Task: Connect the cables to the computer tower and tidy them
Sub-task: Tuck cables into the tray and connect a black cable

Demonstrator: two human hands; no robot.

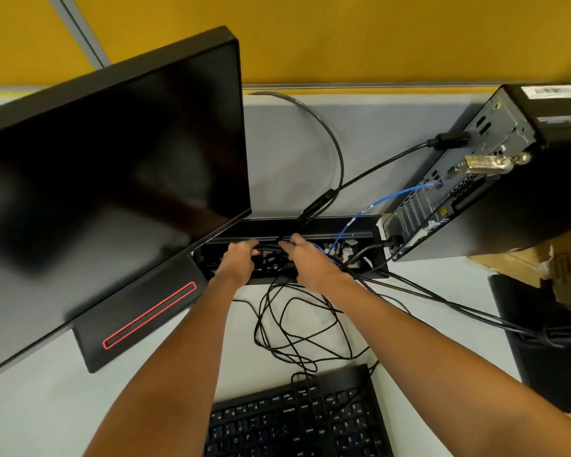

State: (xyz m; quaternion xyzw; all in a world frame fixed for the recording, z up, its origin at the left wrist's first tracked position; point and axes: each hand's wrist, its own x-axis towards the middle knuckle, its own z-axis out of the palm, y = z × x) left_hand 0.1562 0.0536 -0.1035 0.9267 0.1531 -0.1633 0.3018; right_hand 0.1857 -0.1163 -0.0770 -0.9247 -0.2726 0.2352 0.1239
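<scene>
The computer tower (495, 179) stands at the right with its rear panel facing me. A black cable (389, 161), a blue network cable (360, 216) and a beige connector (488, 163) are plugged into it. Both hands reach into the open black cable tray (343, 222) in the desk. My left hand (239, 258) grips a black cable inside the tray. My right hand (305, 258) holds black cables beside it, fingers curled round them. Loose black cables (297, 324) lie tangled on the desk in front of the tray.
A black monitor (106, 179) on a stand with a red outline fills the left. A black keyboard (297, 420) lies at the near edge. A yellow partition (343, 37) backs the desk. Brown cardboard (534, 262) and a black pad (548, 357) sit at right.
</scene>
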